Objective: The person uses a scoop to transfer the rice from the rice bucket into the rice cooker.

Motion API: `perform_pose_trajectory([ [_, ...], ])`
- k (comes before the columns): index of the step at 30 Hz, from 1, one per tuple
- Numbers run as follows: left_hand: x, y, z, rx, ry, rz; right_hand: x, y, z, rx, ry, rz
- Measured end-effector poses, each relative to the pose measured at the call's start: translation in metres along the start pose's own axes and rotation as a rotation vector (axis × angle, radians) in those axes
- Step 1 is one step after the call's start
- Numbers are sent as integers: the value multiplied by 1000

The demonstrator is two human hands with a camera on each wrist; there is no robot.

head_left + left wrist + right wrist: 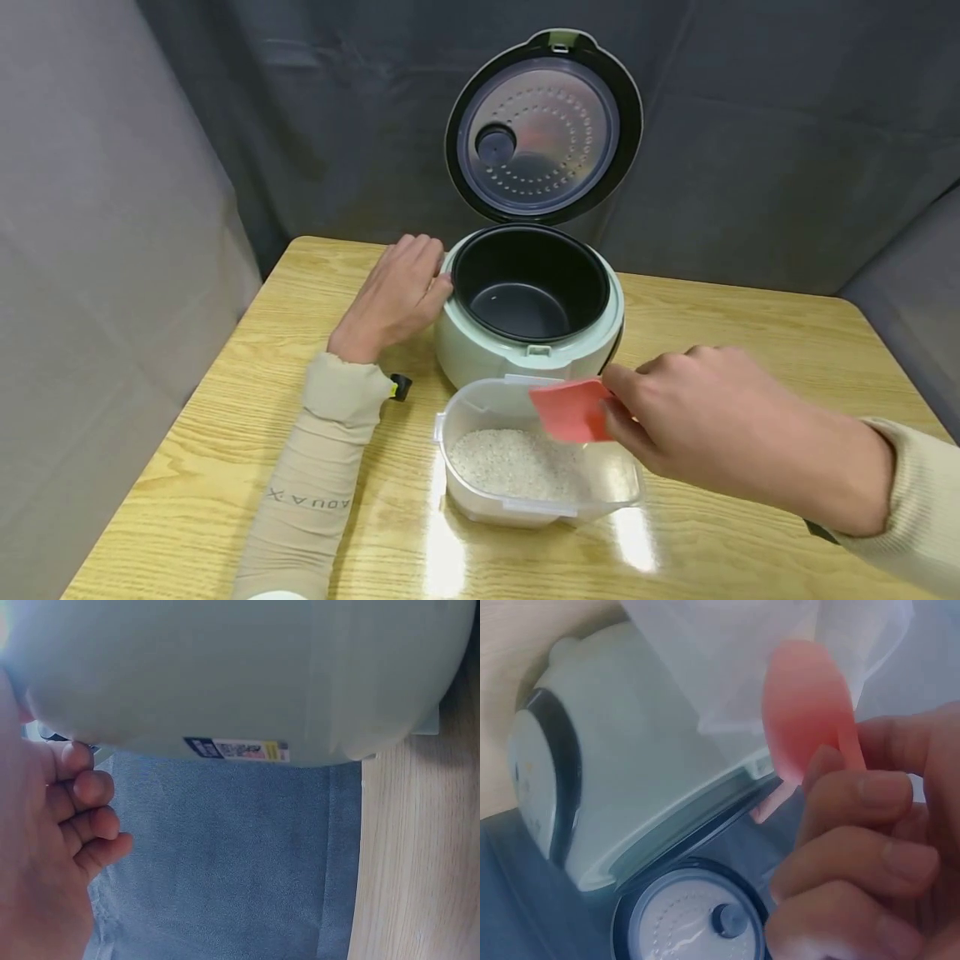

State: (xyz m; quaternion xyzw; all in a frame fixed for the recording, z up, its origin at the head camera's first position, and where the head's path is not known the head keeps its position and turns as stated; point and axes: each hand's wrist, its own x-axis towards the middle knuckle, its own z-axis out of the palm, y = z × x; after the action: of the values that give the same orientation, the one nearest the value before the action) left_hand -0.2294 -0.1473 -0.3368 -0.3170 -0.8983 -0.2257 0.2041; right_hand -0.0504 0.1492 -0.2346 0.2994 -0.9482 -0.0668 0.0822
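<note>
A pale green rice cooker [480, 348] stands with its lid [536, 179] raised and a dark inner pot [517, 312] inside. At its left side my left hand [397, 296] holds the rim, thumb against the edge; the other fingers are curled beside the cooker body [247, 682] in the left wrist view. My right hand [690, 408] pinches a coral-pink scoop [572, 410] between thumb and fingers, over a clear plastic container [510, 510] in front of the cooker. White rice [517, 462] lies in that container. Whether the scoop holds rice cannot be seen.
A small black object [401, 387] with a yellow-green part shows by the left cuff. Wooden table [750, 325] extends on both sides. Dark grey cloth [337, 125] hangs behind it, and a lighter grey cloth [97, 250] at the left.
</note>
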Motion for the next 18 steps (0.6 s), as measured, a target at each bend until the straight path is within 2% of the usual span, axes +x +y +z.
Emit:
perform_pose_trajectory([
  [13,0,-1,1,-5,-10,-12,14,-20,10,-80,-163,-27],
  [18,0,-2,1,-3,-20,-22,20,-27,14,-89,-179,-78],
])
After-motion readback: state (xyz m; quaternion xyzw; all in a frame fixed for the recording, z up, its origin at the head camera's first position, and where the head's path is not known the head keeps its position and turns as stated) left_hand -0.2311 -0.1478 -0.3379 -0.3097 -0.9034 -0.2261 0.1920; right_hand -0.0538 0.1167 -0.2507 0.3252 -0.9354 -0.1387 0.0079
